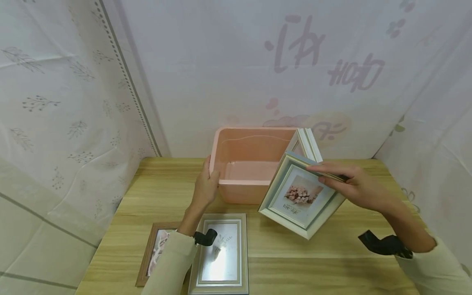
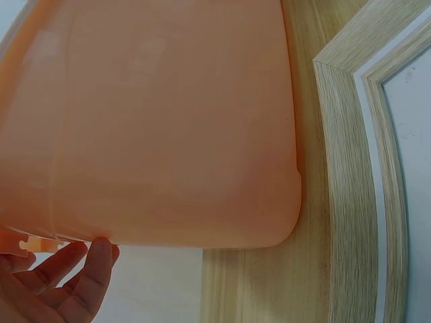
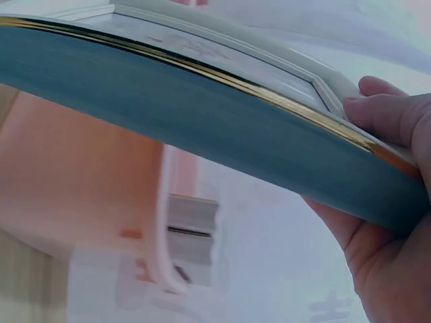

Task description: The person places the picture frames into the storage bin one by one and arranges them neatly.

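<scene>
Four picture frames show in the head view, and going from the left, the first is a brown wooden frame (image 1: 153, 250) lying flat on the tabletop (image 1: 295, 254), partly hidden by the left sleeve. Just beside it on the right lies a silver-grey frame (image 1: 220, 254), also flat, its glass catching the light. Above these two, the left hand (image 1: 206, 186) holds the near left corner of a pink plastic tub (image 1: 239, 164), the thumb over the rim and the fingers wrapped on the outer wall; the left wrist view shows the fingertips (image 2: 94, 262) against the tub's lower edge. The tub stands on the tabletop against the back curtain. At its right end a white frame (image 1: 307, 143) leans upright inside it, sticking up above the rim. In front of that, the right hand (image 1: 354, 184) grips a blue-green frame with a flower picture (image 1: 300, 196) by its upper right edge, thumb on the front moulding and palm behind it. This frame is tilted, held off the tabletop just right of the tub's front wall.
</scene>
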Tool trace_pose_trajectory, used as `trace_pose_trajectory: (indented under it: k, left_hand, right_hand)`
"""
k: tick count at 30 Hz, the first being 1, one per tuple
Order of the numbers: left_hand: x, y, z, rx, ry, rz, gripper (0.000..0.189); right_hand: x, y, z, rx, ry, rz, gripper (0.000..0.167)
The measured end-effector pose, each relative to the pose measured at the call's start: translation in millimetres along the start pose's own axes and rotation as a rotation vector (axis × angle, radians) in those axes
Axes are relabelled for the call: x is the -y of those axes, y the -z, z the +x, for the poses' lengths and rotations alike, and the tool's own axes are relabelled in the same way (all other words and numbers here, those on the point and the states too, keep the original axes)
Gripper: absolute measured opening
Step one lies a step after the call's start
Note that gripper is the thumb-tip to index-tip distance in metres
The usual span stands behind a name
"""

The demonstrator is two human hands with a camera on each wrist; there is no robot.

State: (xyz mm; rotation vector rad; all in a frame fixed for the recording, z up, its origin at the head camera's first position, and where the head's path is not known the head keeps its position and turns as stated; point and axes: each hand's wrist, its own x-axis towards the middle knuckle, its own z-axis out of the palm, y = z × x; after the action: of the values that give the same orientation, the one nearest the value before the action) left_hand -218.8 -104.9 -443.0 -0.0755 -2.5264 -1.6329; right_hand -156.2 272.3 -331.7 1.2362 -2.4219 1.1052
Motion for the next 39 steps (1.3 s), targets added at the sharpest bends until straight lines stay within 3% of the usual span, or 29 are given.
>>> trace_pose_trajectory:
  k: [6, 10, 14, 18, 30, 39]
  left_hand:
    - [0.4, 0.1, 0.4, 0.008, -0.003, -0.001, 0.061]
    - [1.0, -0.1, 0.6, 0.013, -0.006, -0.008, 0.062]
    - [1.4, -0.7, 1.0, 0.007, -0.007, -0.007, 0.061]
    - [1.2, -1.1, 1.2, -0.002, -0.009, 0.003, 0.059]
    - [2.2, -1.2, 0.8, 0.002, -0.012, 0.003, 0.06]
    - [1.9, -0.6, 0.4, 0.001, -0.015, -0.014, 0.061]
  right_hand:
    - [11, 14, 6.7, -0.043, -0.06, -0.145, 0.053]
    - [13, 18, 11.3, -0.067, -0.033, -0.127, 0.051]
    - [12, 22, 16.2, -0.066, 0.018, -0.014, 0.049]
    - [15, 26, 19.0, -0.069, 0.014, 0.032, 0.047]
    - [22, 34, 26.7, -0.144, 0.013, -0.016, 0.042]
    - [26, 32, 35.8, -0.236, -0.03, -0.1, 0.049]
